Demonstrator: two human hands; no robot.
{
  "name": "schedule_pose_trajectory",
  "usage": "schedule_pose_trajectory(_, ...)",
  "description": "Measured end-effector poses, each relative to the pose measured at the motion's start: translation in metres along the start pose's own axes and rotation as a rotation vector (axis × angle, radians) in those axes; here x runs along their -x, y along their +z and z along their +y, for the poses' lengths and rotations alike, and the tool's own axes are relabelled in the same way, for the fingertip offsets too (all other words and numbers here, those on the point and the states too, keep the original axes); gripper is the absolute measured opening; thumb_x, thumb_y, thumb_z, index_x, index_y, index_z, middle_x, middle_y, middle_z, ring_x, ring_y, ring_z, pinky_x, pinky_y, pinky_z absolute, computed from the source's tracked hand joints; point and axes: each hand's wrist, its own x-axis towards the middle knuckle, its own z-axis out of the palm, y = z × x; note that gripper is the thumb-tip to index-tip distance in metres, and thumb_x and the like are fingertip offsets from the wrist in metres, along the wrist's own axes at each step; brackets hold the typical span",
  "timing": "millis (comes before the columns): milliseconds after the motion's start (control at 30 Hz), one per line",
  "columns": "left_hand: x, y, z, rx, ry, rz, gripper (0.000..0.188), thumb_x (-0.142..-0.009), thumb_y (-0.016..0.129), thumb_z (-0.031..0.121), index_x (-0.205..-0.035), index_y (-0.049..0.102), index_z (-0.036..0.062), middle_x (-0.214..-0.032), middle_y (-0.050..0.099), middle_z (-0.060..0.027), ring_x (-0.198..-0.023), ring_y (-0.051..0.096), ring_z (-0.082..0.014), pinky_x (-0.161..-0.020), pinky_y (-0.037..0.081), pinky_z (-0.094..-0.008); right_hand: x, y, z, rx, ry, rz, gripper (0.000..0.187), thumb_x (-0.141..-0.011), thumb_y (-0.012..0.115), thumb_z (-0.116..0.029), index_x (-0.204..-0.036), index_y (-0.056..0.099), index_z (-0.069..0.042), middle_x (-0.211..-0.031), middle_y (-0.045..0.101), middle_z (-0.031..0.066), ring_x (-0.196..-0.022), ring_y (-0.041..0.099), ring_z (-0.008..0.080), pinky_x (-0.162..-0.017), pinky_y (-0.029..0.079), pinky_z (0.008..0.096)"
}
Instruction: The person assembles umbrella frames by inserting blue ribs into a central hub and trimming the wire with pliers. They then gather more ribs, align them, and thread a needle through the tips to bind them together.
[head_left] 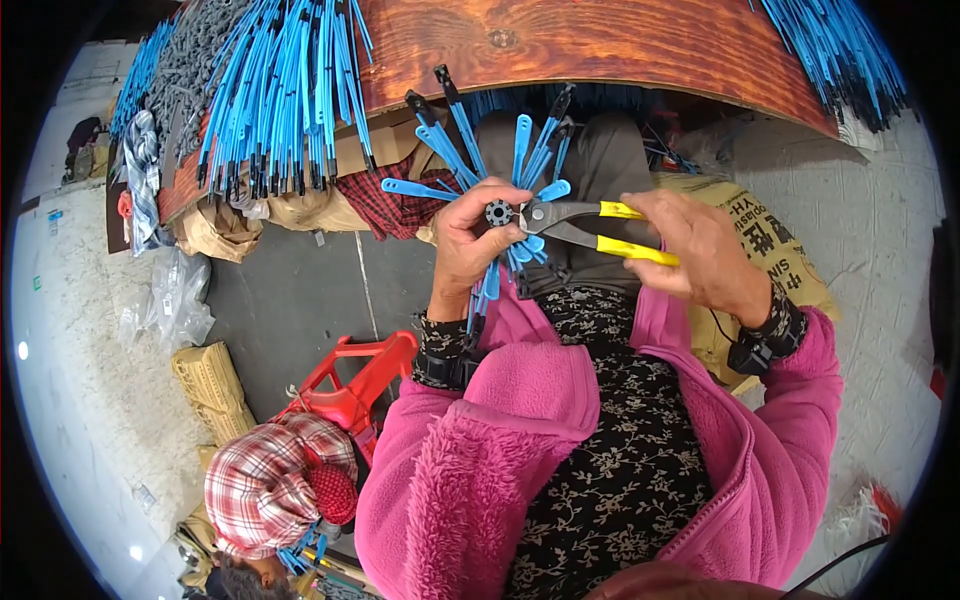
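My left hand [464, 240] pinches a black round hub [498, 212] between thumb and fingers. Flat blue plastic arms [463, 141], several with black tips, fan out from around this hub on most sides. Wrapped in my right hand [708, 252] are the yellow grips of a pair of pincers [637, 250], held level from the right. The steel jaws meet the hub's right side beside my left thumb; whether they bite on anything there is hidden. The whole piece is held above my lap, just off the table's near edge.
A curved-looking wooden table [600, 50] carries a heap of blue strips [285, 100] at left, another blue bundle [845, 60] at right, and grey parts [190, 75]. A yellow woven sack [795, 265] lies right. At lower left are a red plastic chair [375, 380] and a person in plaid [262, 480].
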Motion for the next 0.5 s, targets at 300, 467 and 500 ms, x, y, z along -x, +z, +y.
schedule_pose_trajectory(300, -0.001, -0.007, -0.005, 0.065, 0.053, -0.159, 0.039, -0.074, 0.082, 0.01, -0.108, 0.069, -0.0011, -0.099, 0.066, -0.0079, -0.092, 0.061, -0.0164, -0.082, 0.047, -0.0276, 0.006, 0.013, 0.038, -1.606, 0.996, -1.005, 0.053, -0.081, 0.077, -0.018, -0.126, 0.053, -0.001, -0.075, 0.063, 0.0111, -0.068, 0.065, 0.0193, -0.066, 0.052, 0.0358)
schedule_pose_trajectory(467, 0.001, -0.011, -0.006, 0.062, -0.005, -0.008, 0.038, -0.074, 0.082, 0.01, -0.108, 0.069, -0.001, -0.1, 0.065, -0.0074, -0.093, 0.06, -0.016, -0.082, 0.047, -0.0272, -0.004, 0.002, -0.007, -0.64, 0.505, -0.515, 0.057, -0.081, 0.075, -0.012, -0.132, 0.051, -0.002, -0.083, 0.065, 0.006, -0.067, 0.064, 0.0189, -0.06, 0.051, 0.0334)
schedule_pose_trajectory(500, 0.002, -0.012, -0.005, 0.055, -0.005, 0.002, 0.038, -0.074, 0.082, 0.01, -0.108, 0.069, -0.001, -0.1, 0.065, -0.0072, -0.093, 0.06, -0.0159, -0.082, 0.047, -0.027, -0.001, 0.005, -0.013, -0.496, 0.41, -0.392, 0.057, -0.081, 0.075, -0.012, -0.133, 0.051, -0.003, -0.083, 0.064, 0.005, -0.067, 0.064, 0.0184, -0.061, 0.05, 0.0331)
